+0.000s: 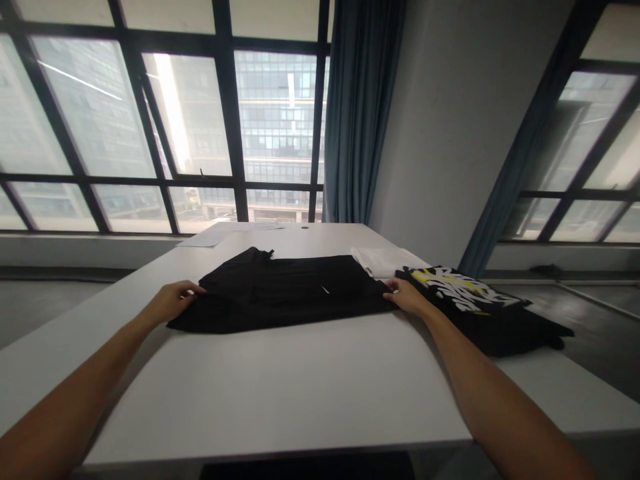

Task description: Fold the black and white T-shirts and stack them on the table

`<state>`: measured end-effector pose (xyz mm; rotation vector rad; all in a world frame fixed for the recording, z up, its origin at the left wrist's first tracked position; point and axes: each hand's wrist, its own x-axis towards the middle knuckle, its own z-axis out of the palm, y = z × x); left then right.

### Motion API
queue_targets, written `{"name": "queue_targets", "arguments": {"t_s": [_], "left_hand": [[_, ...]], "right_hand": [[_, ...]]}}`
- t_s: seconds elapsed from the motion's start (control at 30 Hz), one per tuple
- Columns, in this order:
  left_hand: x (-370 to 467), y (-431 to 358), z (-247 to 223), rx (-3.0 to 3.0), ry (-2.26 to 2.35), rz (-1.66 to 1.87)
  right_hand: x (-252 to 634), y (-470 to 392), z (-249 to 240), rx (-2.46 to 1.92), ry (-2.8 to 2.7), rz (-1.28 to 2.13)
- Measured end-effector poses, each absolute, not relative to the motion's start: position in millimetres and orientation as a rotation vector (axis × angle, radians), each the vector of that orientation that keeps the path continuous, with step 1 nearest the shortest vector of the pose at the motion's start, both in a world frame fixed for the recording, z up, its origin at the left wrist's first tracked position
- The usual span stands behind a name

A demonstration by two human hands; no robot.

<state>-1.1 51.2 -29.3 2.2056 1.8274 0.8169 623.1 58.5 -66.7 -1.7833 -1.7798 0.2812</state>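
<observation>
A black cloth garment (295, 290) lies spread across the white table (280, 387), wider than it is deep, with a small white mark right of its middle. At its left edge, my left hand (176, 300) pinches the fabric between thumb and fingers. My right hand (404, 295) grips the garment's right edge in the same way. The cloth's near edge runs between the two hands, and its lower left corner rests on the tabletop.
Folded white cloth (384, 260) lies behind my right hand. Dark folded garments with a white and yellow print (463, 293) are stacked at the right, beside my right forearm. Paper sheets (207, 236) lie at the far left. Windows and a blue curtain (363, 113) stand beyond.
</observation>
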Motion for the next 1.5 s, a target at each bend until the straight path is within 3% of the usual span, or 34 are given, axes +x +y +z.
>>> {"name": "queue_targets", "arguments": {"t_s": [0.2,0.5,0.77,1.13,1.5], "left_hand": [[-3,49,-25,2.104,1.849,0.853],[8,42,-28,2.074,1.582,0.473],[5,48,-24,2.336,1.673,0.999],[-3,48,-30,2.173,1.977,0.528],[-14,29,-23,2.015,1.818,-0.037]], "right_hand": [[628,57,-66,-1.865,-1.832,0.405],[623,51,-58,-1.889,-1.862,0.396],[620,53,-54,-1.619,-1.808,0.325],[620,50,-61,-1.862,-1.826,0.336],[623,36,-43,-2.277,-1.946,0.460]]}}
